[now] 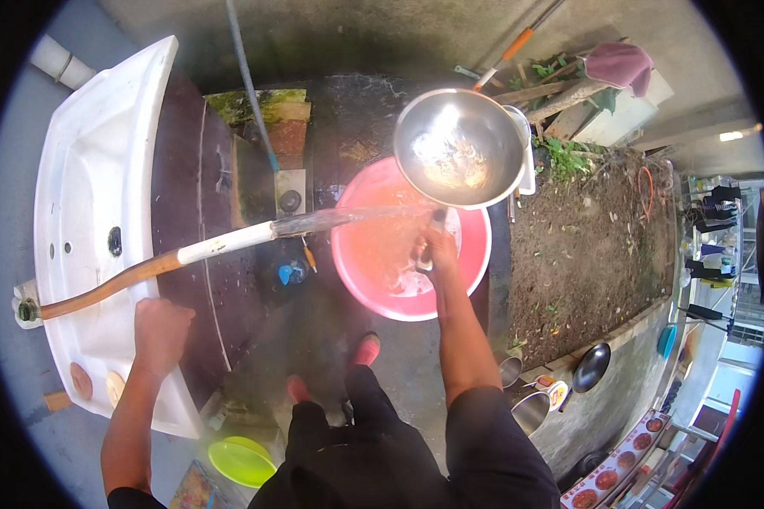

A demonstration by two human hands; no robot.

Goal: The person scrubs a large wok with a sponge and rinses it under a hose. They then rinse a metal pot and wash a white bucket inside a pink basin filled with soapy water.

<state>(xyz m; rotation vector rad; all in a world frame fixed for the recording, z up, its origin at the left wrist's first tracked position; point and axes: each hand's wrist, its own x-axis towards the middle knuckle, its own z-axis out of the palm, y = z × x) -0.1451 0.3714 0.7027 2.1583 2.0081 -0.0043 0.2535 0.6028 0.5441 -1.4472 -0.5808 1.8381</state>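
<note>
My right hand (440,249) grips the handle of a shiny metal wok (459,143). Tilted, the wok hangs over the far right rim of a pink plastic basin (356,280) holding cloudy water. Water (331,219) streams into this basin from a white pipe (226,245), which is joined to a brown wooden-looking length (111,280). At the left, my left hand (162,334) is curled into a fist above the edge of a white washbasin (95,210), just below the brown length. Nothing shows in that fist.
A clear bottle with a blue top (290,273) stands left of the pink basin. Behind my left side lies a lime-green basin (242,461). Soil (586,254) borders the right, with a dark wok (591,368) on its low wall. A grey pole (251,83) leans ahead.
</note>
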